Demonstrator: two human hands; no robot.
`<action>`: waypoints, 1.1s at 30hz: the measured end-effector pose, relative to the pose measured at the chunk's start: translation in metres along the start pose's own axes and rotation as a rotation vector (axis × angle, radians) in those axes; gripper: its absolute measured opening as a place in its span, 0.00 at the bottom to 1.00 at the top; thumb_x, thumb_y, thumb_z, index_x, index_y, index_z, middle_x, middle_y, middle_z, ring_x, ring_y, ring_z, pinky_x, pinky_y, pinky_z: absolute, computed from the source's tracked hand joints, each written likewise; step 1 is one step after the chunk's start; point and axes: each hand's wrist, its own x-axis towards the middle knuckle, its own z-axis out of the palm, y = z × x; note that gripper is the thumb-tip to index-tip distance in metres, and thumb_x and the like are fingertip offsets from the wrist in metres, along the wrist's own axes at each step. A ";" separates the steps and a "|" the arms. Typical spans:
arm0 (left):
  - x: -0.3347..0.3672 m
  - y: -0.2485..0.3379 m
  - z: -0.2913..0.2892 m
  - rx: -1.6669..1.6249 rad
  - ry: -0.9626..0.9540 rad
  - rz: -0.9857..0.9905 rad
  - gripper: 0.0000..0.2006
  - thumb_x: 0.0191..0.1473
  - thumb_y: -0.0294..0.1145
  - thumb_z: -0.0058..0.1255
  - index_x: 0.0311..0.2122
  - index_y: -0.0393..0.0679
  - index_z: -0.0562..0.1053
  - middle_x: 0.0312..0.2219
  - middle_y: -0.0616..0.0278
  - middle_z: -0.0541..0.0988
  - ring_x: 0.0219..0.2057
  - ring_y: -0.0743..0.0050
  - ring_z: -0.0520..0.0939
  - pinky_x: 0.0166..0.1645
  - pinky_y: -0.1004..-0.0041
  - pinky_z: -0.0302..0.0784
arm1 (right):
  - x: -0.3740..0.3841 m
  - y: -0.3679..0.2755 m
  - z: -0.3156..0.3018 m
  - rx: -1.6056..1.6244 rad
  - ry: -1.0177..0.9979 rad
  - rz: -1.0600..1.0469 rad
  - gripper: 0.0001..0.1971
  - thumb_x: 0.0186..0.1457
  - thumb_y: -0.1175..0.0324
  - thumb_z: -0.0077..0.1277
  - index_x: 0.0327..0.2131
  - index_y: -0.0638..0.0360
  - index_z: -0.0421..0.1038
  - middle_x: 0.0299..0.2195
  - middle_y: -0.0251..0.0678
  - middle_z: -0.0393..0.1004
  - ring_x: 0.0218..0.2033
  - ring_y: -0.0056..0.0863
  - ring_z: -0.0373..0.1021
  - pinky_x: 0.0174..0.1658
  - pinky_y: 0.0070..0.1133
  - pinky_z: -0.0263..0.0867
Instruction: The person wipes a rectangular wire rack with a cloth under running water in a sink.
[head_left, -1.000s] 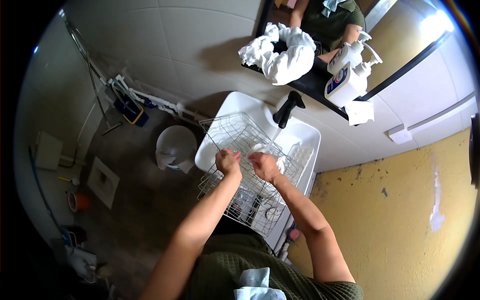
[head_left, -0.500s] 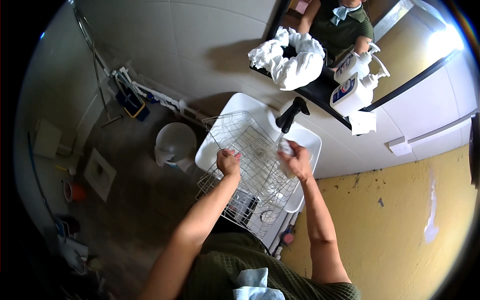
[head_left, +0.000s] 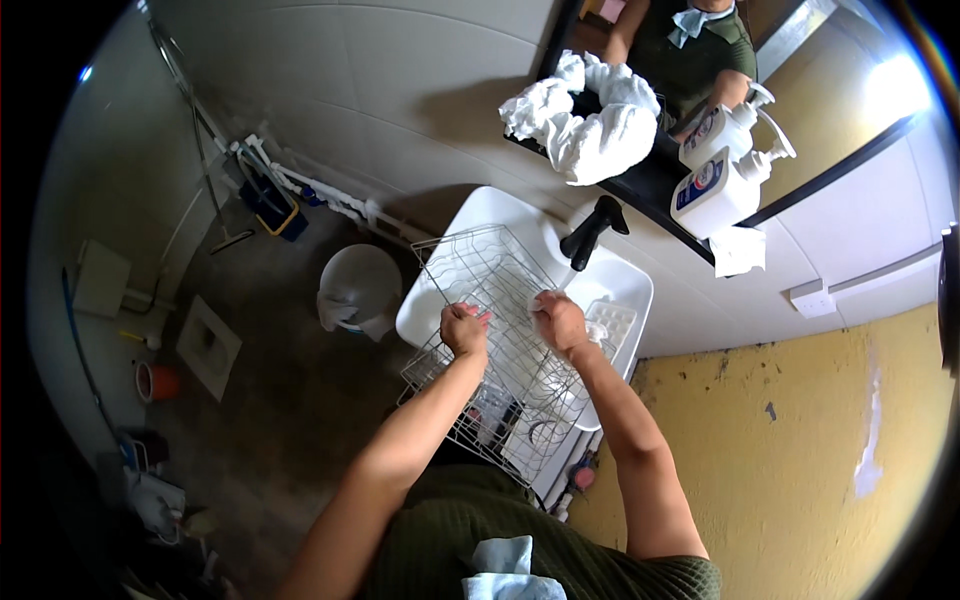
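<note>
A metal wire rack (head_left: pixel 507 388) lies tilted across the white sink (head_left: pixel 634 292). My left hand (head_left: pixel 464 330) is closed on the rack's left side wires, fingertips turned inward. Closed over the rack's right half, my right hand (head_left: pixel 560 322) pinches a small pale, wet-looking thing, mostly hidden by the fingers; it looks like a cloth or sponge. Just above that hand is the black tap (head_left: pixel 593 235), with a thin stream of water seeming to fall from it. A white ridged soap tray (head_left: pixel 611 322) sits at the sink's right, with white foam or a scrap beside it.
Above the sink, a black shelf (head_left: pixel 655 205) under a mirror holds a crumpled white cloth (head_left: pixel 598 140) and two white pump bottles (head_left: pixel 716 192). A whitish bucket (head_left: pixel 362 283) stands on the floor to the left. The yellow wall (head_left: pixel 740 450) is close on the right.
My right hand has moved left and inward over the rack, below the tap, uncovering the soap tray. My left hand keeps its hold. The view has shifted slightly.
</note>
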 end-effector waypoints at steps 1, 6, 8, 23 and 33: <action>0.003 0.000 -0.005 -0.009 0.015 0.017 0.13 0.63 0.37 0.28 0.42 0.39 0.61 0.40 0.51 0.72 0.32 0.60 0.80 0.35 0.71 0.74 | 0.001 -0.024 -0.005 0.057 0.032 -0.079 0.11 0.43 0.72 0.51 0.35 0.54 0.72 0.37 0.41 0.72 0.36 0.44 0.70 0.37 0.31 0.68; 0.006 -0.006 -0.006 -0.055 0.014 0.029 0.11 0.63 0.35 0.28 0.41 0.38 0.60 0.40 0.48 0.71 0.32 0.58 0.79 0.34 0.65 0.77 | -0.010 -0.073 -0.016 -0.035 -0.139 -0.373 0.14 0.31 0.76 0.51 0.29 0.52 0.72 0.33 0.33 0.73 0.38 0.37 0.69 0.37 0.29 0.68; 0.001 -0.004 -0.001 -0.124 0.015 0.005 0.11 0.63 0.34 0.29 0.40 0.37 0.60 0.41 0.46 0.70 0.34 0.54 0.78 0.35 0.61 0.79 | -0.003 -0.064 -0.014 0.008 -0.116 -0.365 0.13 0.34 0.77 0.51 0.28 0.51 0.73 0.33 0.33 0.74 0.37 0.37 0.70 0.36 0.28 0.68; -0.004 -0.004 0.000 -0.090 -0.006 -0.006 0.11 0.62 0.34 0.28 0.41 0.37 0.59 0.39 0.45 0.69 0.35 0.53 0.77 0.35 0.58 0.79 | 0.006 -0.035 -0.008 -0.230 -0.051 -0.168 0.10 0.35 0.74 0.51 0.26 0.49 0.73 0.31 0.30 0.74 0.35 0.37 0.70 0.33 0.28 0.69; 0.000 -0.003 0.003 -0.094 -0.002 -0.032 0.11 0.61 0.32 0.28 0.41 0.35 0.59 0.39 0.46 0.69 0.35 0.54 0.77 0.34 0.59 0.79 | 0.014 -0.037 -0.016 -0.179 -0.082 -0.175 0.10 0.33 0.74 0.51 0.27 0.51 0.73 0.29 0.32 0.74 0.36 0.37 0.71 0.35 0.28 0.68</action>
